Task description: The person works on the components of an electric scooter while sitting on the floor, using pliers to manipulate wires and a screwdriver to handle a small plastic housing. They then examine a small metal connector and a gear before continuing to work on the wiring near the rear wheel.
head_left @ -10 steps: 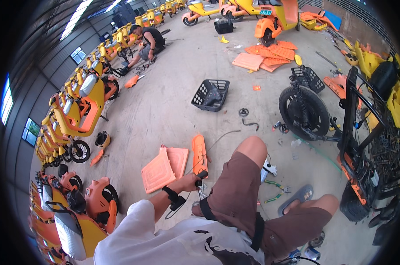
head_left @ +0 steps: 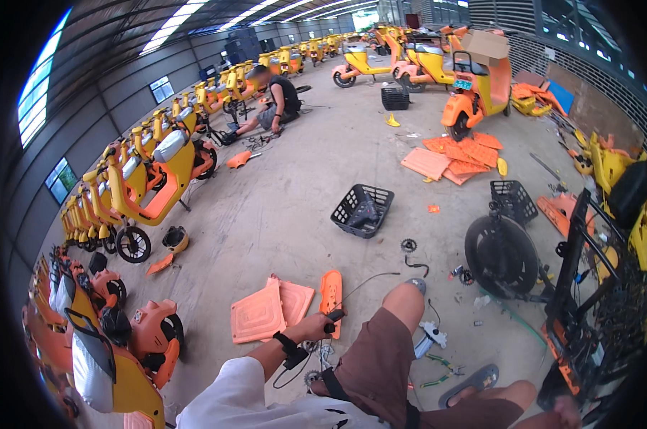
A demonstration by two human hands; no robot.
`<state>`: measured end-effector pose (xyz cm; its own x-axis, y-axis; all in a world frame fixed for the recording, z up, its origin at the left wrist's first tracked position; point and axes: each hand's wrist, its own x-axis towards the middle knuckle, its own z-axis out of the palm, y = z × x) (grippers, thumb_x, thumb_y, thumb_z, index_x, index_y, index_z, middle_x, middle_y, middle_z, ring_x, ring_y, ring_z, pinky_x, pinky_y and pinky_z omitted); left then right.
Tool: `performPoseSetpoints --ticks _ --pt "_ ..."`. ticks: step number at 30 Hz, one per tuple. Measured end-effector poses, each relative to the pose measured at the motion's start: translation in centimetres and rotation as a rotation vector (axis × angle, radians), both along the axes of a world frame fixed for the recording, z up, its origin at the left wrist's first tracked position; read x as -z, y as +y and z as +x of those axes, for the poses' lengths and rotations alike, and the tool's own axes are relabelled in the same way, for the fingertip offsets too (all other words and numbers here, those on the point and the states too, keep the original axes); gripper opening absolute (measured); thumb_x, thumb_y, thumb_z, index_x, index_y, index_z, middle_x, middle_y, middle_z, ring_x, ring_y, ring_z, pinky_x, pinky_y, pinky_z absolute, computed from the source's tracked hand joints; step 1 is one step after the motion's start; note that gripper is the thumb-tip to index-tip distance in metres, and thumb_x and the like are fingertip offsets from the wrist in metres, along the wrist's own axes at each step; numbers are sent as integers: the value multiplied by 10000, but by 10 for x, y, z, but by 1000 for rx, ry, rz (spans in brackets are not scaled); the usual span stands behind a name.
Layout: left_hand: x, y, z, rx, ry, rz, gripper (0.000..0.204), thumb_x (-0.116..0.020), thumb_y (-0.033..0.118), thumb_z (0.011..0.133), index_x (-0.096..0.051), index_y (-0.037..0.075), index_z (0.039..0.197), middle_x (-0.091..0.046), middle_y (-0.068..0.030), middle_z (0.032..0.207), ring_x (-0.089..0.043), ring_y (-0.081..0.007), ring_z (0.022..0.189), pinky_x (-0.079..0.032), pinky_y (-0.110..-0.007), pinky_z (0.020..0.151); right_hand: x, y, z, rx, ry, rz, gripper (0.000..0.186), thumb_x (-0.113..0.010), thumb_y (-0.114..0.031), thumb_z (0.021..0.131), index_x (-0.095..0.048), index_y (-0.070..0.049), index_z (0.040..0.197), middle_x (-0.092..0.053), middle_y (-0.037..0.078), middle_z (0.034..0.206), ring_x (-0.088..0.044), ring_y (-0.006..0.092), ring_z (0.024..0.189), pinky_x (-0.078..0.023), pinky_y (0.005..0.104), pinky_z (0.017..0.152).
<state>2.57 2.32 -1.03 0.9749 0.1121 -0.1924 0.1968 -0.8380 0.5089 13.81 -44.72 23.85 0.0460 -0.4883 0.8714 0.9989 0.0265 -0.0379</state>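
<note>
My left hand (head_left: 311,327) is closed round a black cylindrical grip (head_left: 331,320) with a thin dark cable running from it. A black strap with a small box sits on that wrist. Just beyond the hand lie a long orange plastic part (head_left: 331,289) and two flat orange panels (head_left: 258,314). Low at the right edge, my right hand (head_left: 568,413) is a blur, and its fingers cannot be made out. It is nearest the dark scooter frame (head_left: 563,307), which is joined to a black wheel (head_left: 501,256) that looks smeared.
Ahead on the floor stands a black basket (head_left: 362,211) with a dark part inside. Green-handled pliers (head_left: 441,373) lie near my sandal (head_left: 473,386). Parked yellow-orange scooters (head_left: 152,179) line the left. Farther off, another person (head_left: 280,100) sits on the floor beside orange panels (head_left: 456,157).
The view has tilted up, so more of the hall shows. My right hand has come into sight at the lower right. The black wheel has turned blurry; my left hand keeps its hold.
</note>
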Motion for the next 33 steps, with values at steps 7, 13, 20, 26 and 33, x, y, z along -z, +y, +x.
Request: performPoseSetpoints --ticks 7,13,20,26,33 --pt "11 21 -19 -48 95 10 265 -724 216 685 -641 32 857 -624 -170 797 -613 -343 812 -489 -433 733 99 2 30 -645 1757 -59 287 -510 -197 935 -557 -65 1185 -567 44 878 -574 175 813 -443 272 731" --pt "47 25 -24 -39 111 -34 295 -732 244 697 -665 53 912 -628 -181 872 -598 -350 876 -482 -435 790 137 -11 41 -714 1931 289 241 -531 -217 927 -578 -96 1130 -516 10 827 -562 139 781 -431 247 680" --pt "-69 44 50 -45 -152 -245 164 -703 158 730 -677 52 852 -650 -118 705 -646 -271 685 -505 -366 650 154 -2 34 -1058 1778 237 312 -569 -260 926 -584 -21 1128 -560 21 787 -579 156 737 -460 276 582" --pt "-219 0 105 211 -271 -317 183 -748 150 762 -693 52 908 -601 -100 856 -601 -226 778 -472 -319 696 100 82 23 -1060 1747 -54 396 -498 -275 908 -500 -5 1198 -584 72 802 -534 157 634 -417 257 519" --pt "-261 -69 108 522 -193 -777 191 -766 176 773 -705 68 918 -617 -60 837 -591 -208 784 -459 -318 741 64 186 20 -1306 1296 -347 578 -482 -307 950 -335 30 1396 -518 165 1275 -507 213 1166 -432 347 942"
